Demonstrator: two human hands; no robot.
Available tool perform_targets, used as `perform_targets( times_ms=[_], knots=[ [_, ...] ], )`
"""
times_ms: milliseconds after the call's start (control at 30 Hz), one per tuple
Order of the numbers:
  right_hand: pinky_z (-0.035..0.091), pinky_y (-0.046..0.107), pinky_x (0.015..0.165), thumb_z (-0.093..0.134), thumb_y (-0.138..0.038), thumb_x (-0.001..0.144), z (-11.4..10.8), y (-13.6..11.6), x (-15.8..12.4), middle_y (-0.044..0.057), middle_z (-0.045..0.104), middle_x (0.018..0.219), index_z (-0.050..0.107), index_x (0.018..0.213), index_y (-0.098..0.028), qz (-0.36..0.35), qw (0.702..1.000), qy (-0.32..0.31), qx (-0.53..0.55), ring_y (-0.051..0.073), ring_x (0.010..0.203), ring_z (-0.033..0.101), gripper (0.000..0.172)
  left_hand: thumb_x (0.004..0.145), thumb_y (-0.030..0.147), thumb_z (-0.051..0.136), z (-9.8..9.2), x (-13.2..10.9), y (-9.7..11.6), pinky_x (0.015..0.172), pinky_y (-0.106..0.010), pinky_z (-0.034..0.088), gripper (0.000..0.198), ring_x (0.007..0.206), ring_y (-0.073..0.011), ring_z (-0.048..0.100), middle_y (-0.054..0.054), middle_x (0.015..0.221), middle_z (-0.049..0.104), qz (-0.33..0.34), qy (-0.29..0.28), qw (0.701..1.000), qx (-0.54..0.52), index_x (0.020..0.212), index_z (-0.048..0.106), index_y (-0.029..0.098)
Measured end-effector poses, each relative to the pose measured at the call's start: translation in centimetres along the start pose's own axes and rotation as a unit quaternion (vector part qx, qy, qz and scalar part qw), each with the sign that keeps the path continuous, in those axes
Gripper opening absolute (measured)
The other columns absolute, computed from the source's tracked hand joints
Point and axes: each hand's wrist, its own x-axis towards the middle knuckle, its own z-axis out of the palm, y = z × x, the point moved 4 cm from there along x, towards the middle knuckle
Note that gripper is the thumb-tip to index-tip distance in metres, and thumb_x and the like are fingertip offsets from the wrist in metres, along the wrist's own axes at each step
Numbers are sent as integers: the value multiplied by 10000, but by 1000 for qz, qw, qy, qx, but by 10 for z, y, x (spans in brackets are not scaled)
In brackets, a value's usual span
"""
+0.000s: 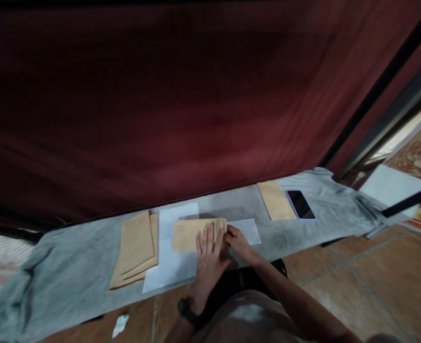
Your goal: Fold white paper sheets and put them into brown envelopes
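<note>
A brown paper envelope (185, 236) lies sideways across a white sheet (167, 264). My left hand (209, 250) rests flat on the envelope, its fingers stretched out and slightly apart. At the envelope's right end my right hand (237, 241) has its fingers pinched on the edge, partly hiding it. A smaller white paper (248, 230) sticks out to the right, behind my right hand; whether it touches the envelope I cannot tell. On the left several brown envelopes (137, 243) overlap in a pile.
All of this lies on a narrow surface covered with grey cloth (67, 267). Another brown envelope (276, 201) and a phone (301, 205) lie to the right. A dark red curtain-like sheet (196, 119) rises behind. A white scrap (120, 325) is on the tiled floor.
</note>
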Motion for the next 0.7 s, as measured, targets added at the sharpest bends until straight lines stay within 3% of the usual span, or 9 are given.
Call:
perform_targets(
  times_ms=[67,167,300,433,567,700],
  knots=[
    [504,276,733,550,-240,731,-7,-10,-6,-12,658,764,683,861,-196,-14,999,-38,-23,172,767,593,190,741,382,807,-5,0,-11,1194,-662,210,1014,1537,-420,192,-221,1676,178,4,-16,1000,14,1585,279,189],
    [505,306,821,532,-239,783,-17,-24,-15,-2,682,839,685,913,-190,-32,995,-81,-49,180,832,616,206,679,430,850,-9,1,-29,1202,-669,164,1152,1545,-426,156,-235,1686,104,11,-45,999,15,1608,209,200],
    [504,330,887,562,-259,809,-30,-32,-24,15,708,916,682,963,-194,-35,994,-75,-71,196,899,638,205,643,453,843,-9,6,-34,1206,-667,153,1208,1526,-421,224,-223,1646,255,42,-87,995,-26,1614,169,201],
    [511,330,878,583,-259,788,-36,-33,-28,17,714,921,665,970,-198,-37,995,-70,-65,196,898,650,209,662,428,814,-17,13,-25,1219,-652,137,1127,1500,-421,279,-217,1549,401,61,-76,994,-42,1596,239,168],
    [506,288,802,564,-259,783,-45,-34,-30,12,703,889,639,911,-204,-26,995,-34,-95,181,855,640,158,696,430,797,-28,19,-16,1225,-641,128,1039,1480,-407,316,-210,1527,424,76,-60,995,-30,1576,307,176],
    [433,222,630,550,-226,762,-59,-40,-32,-28,627,738,569,796,-212,5,986,27,-164,138,704,569,41,735,421,782,-34,22,-10,1225,-628,139,946,1396,-372,435,-186,1485,481,84,-61,994,-21,1557,362,214]
  ],
)
